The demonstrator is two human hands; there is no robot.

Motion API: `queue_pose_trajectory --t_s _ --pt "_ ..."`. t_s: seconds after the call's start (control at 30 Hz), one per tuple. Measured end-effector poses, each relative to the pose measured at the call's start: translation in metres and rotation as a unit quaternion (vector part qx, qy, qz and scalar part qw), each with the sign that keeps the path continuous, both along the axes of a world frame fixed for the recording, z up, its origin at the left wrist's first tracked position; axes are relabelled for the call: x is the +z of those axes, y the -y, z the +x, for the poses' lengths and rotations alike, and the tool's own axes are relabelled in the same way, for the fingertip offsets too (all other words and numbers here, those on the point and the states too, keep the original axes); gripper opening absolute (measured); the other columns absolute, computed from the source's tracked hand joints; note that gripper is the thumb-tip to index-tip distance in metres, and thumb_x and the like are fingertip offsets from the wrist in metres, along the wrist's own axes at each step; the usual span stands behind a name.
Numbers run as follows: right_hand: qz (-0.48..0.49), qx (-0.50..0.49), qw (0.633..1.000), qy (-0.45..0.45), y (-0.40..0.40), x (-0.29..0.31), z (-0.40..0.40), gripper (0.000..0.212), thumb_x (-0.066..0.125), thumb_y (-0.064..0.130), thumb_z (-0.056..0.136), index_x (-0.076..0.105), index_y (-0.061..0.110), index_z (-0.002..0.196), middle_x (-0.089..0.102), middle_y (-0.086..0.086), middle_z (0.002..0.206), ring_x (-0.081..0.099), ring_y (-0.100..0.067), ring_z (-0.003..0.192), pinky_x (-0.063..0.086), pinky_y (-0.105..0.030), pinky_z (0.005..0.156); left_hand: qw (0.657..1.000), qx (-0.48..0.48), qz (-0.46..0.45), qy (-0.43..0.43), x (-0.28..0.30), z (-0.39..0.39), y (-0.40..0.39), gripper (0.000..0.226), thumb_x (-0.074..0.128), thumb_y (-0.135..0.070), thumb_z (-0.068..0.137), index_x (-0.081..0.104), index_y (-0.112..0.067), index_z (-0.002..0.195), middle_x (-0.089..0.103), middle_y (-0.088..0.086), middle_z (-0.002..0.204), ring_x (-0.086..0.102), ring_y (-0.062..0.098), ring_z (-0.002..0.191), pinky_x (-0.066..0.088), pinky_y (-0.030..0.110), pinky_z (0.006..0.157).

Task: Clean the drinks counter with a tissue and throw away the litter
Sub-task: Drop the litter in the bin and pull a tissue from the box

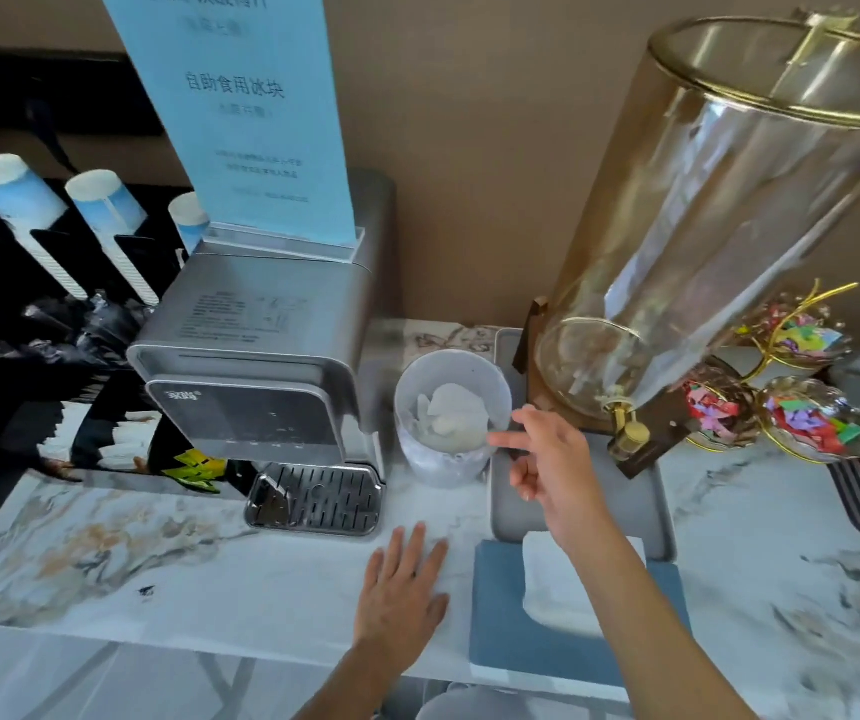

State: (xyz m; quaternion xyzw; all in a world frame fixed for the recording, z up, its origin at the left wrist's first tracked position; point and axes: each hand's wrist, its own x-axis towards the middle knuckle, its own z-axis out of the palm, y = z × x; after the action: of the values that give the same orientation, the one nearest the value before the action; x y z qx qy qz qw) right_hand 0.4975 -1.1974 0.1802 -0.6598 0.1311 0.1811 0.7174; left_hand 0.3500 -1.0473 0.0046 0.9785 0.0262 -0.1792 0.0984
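Blue sign (240, 111) reading 自助食用冰块, right hand (547, 459) empty beside bin (448, 454)

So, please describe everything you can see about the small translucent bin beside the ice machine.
The small bin is a round, frosted, plastic-looking container standing upright on the marble counter, between the ice machine and the grey tray. It is open on top and holds crumpled white tissues. The right hand hovers at its rim, fingers spread, holding nothing.
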Motion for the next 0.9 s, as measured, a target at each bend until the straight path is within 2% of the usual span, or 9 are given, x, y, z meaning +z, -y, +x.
queue_pose_trajectory --t_s 0.13,0.23,0.4,0.47,0.6,0.7,0.77,0.9 --pt "-0.014 -0.043 0.999 -0.011 0.056 -0.015 -0.027 0.019 0.057 0.027 0.097 0.064 0.010 0.102 0.080 -0.009 0.088 0.047 -0.017 0.036 0.032 -0.021 0.035 0.999 0.027 -0.024 0.017 0.003 -0.001 0.004 0.066 0.036 -0.046 0.098 0.008 -0.034 0.157 -0.005 0.004 0.167 -0.004 0.029 0.153 0.009 0.044 0.121" --pt "-0.063 -0.089 0.994 -0.014 0.105 -0.032 -0.050 0.017 0.054 0.019 0.099 0.065 0.006 0.104 0.078 -0.012 0.090 0.048 -0.018 0.038 0.035 -0.024 0.038 0.993 0.077 -0.086 0.032 0.011 0.000 0.013 0.064 0.044 -0.034 0.098 0.017 -0.030 0.155 0.007 0.009 0.167 0.007 0.027 0.153 0.020 0.040 0.119" --pt "-0.133 -0.130 0.982 -0.035 0.157 -0.064 -0.085 0.016 0.052 0.009 0.097 0.067 0.007 0.091 0.073 -0.014 0.091 0.051 -0.014 0.037 0.038 -0.025 0.037 0.943 0.178 -0.255 0.121 0.033 0.006 0.041 0.046 0.056 -0.009 0.094 0.047 -0.009 0.139 0.042 0.014 0.147 0.041 0.031 0.136 0.036 0.040 0.111" --pt "-0.153 -0.129 0.979 -0.043 0.164 -0.074 -0.095 0.016 0.052 0.008 0.097 0.067 0.011 0.091 0.070 -0.013 0.084 0.052 -0.010 0.036 0.039 -0.023 0.036 0.921 0.196 -0.299 0.158 0.041 0.009 0.054 0.035 0.057 -0.008 0.093 0.056 -0.008 0.128 0.049 0.009 0.138 0.047 0.027 0.130 0.037 0.033 0.109" --pt "-0.182 -0.114 0.976 -0.037 0.169 -0.086 -0.104 0.011 0.052 0.012 0.099 0.062 0.014 0.102 0.063 -0.014 0.070 0.055 -0.009 0.039 0.043 -0.023 0.037 0.910 0.194 -0.330 0.160 0.049 0.012 0.075 0.021 0.061 -0.017 0.094 0.064 -0.012 0.114 0.048 0.005 0.136 0.045 0.022 0.131 0.032 0.027 0.107" --pt "-0.200 -0.106 0.974 -0.025 0.170 -0.091 -0.104 0.014 0.051 0.010 0.100 0.059 0.014 0.111 0.066 -0.005 0.085 0.058 -0.019 0.048 0.045 -0.025 0.039 0.916 0.181 -0.332 0.133 0.045 0.009 0.082 0.020 0.067 -0.025 0.090 0.065 -0.017 0.108 0.042 0.006 0.144 0.038 0.020 0.136 0.030 0.025 0.107" --pt "-0.213 -0.086 0.973 -0.021 0.170 -0.093 -0.101 0.017 0.053 0.008 0.099 0.058 0.013 0.114 0.066 -0.006 0.093 0.057 -0.019 0.048 0.045 -0.024 0.038 0.914 0.182 -0.339 0.129 0.044 0.007 0.086 0.019 0.072 -0.028 0.085 0.065 -0.020 0.101 0.037 0.005 0.148 0.034 0.019 0.138 0.028 0.023 0.104" --pt "-0.262 -0.025 0.965 -0.006 0.165 -0.099 -0.100 0.019 0.057 0.006 0.094 0.063 0.014 0.110 0.069 -0.004 0.090 0.058 -0.016 0.051 0.048 -0.024 0.044 0.903 0.194 -0.363 0.123 0.047 0.005 0.094 0.020 0.075 -0.027 0.081 0.059 -0.034 0.089 0.028 0.006 0.154 0.030 0.022 0.140 0.028 0.026 0.104"
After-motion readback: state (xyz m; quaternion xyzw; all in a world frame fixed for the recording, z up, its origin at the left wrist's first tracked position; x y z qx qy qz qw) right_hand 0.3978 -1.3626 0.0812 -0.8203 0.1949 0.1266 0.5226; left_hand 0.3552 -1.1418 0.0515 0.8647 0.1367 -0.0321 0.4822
